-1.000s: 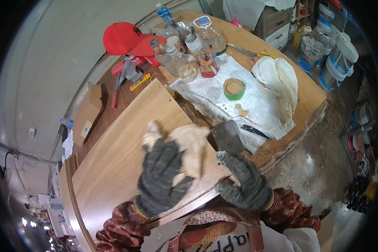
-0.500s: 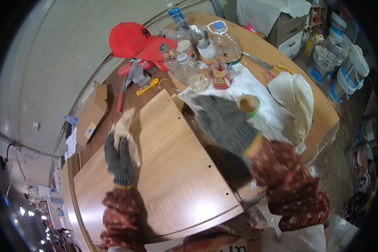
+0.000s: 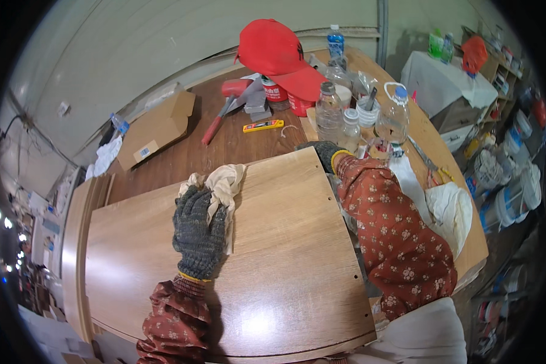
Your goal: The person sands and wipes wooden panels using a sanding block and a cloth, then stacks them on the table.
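A brown worktable (image 3: 164, 162) filled much of the view, with a pale wood-grain panel (image 3: 273, 261) lying flat over its near side, a few small dark holes (image 3: 355, 277) along the panel's right edge. The right arm (image 3: 400, 242), in a red flower-patterned sleeve, slanted up and inward beside that edge. The left arm (image 3: 176, 315), sleeved alike, came up over the panel's near edge.

The right hand (image 3: 323, 150), in a dark grey glove, was at the panel's far right corner — its fingers mostly hidden, so whether they were open or closed could not be told. The left hand (image 3: 198, 230), also gloved, lay back upward on the panel, fingers pointing to the far edge. A cream cloth (image 3: 225, 185) was bunched under and just past those fingers, partly at the far edge; with the palm hidden, whether the hand gripped it could not be told.

Half a second earlier, the right hand was a blur above the white sheet (image 3: 407, 182), off the panel's right edge; it had since come to the corner. The left hand kept much the same place, but the cloth, then a narrow strip, had spread wider — a second earlier, both were closer to the right edge.
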`<state>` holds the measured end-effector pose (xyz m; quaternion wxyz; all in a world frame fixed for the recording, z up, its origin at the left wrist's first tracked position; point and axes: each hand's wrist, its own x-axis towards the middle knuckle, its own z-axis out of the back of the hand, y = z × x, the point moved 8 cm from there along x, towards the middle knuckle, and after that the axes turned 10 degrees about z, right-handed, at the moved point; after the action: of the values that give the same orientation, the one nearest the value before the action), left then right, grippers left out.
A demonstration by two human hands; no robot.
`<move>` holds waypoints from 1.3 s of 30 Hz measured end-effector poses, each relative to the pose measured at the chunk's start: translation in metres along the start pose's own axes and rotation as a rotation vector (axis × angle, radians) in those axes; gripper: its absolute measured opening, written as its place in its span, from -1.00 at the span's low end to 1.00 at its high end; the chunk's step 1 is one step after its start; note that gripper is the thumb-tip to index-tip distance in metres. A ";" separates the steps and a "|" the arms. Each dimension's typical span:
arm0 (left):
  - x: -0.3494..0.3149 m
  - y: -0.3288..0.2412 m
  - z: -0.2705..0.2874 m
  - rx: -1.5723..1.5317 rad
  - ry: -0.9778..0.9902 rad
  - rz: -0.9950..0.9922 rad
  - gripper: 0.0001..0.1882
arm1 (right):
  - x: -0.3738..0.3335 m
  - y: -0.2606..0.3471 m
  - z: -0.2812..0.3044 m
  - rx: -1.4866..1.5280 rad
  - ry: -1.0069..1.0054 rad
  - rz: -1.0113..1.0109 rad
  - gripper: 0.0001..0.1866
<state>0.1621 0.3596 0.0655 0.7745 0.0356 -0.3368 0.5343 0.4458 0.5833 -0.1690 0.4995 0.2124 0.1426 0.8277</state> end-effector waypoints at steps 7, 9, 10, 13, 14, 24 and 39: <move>0.002 0.003 0.014 0.043 -0.053 -0.019 -0.66 | -0.052 0.115 0.103 -0.173 -0.099 0.071 -0.73; 0.003 0.003 0.008 0.061 -0.037 -0.030 -0.66 | -0.070 0.124 0.118 -0.143 -0.224 0.033 -0.74; 0.003 0.005 0.009 0.053 -0.028 -0.007 -0.64 | -0.076 0.121 0.121 -0.045 -0.315 -0.152 -0.75; 0.001 0.007 0.016 0.112 -0.037 -0.002 -0.63 | -0.088 0.123 0.108 0.083 -0.395 -0.256 -0.71; 0.000 0.010 0.018 0.117 -0.046 -0.002 -0.63 | -0.085 0.131 0.101 0.180 -0.397 -0.182 -0.69; 0.000 0.000 0.021 -0.018 -0.089 -0.026 -0.69 | -0.065 0.119 0.084 0.138 0.164 -0.156 -0.57; 0.003 -0.002 0.023 0.008 -0.043 -0.014 -0.67 | -0.017 0.118 0.080 -0.005 0.127 0.187 -0.77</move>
<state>0.1531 0.3517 0.0859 0.7706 0.0523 -0.3508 0.5294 0.4018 0.5159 -0.0497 0.4106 0.1706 0.1513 0.8828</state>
